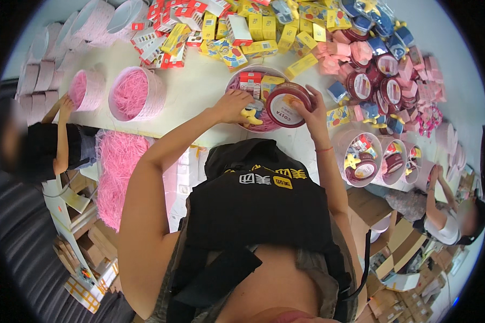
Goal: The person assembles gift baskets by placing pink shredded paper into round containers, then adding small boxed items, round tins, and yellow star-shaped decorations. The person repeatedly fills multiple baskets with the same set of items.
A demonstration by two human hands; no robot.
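In front of me stands a round pale box [233,81] lined with pink shredded paper [265,127]. Inside it, toward the back, are a red-and-white carton [250,81] and a yellow carton [270,83]. My left hand [234,106] reaches over the box's left side, its fingers curled on a small yellow-and-blue packaged item [250,115]; the fingertips are partly hidden. My right hand [313,112] grips a round dark red tub [288,106] by its right side, thumb across its labelled lid. The tub is tilted over the right part of the box.
Red-and-white cartons [161,32], yellow cartons [261,27], and dark red tubs [390,90] with pink packets are heaped behind. Filled round boxes [359,156] stand right; shred-lined ones [137,94] left. A pink shred heap [121,177] lies left. People work at both sides.
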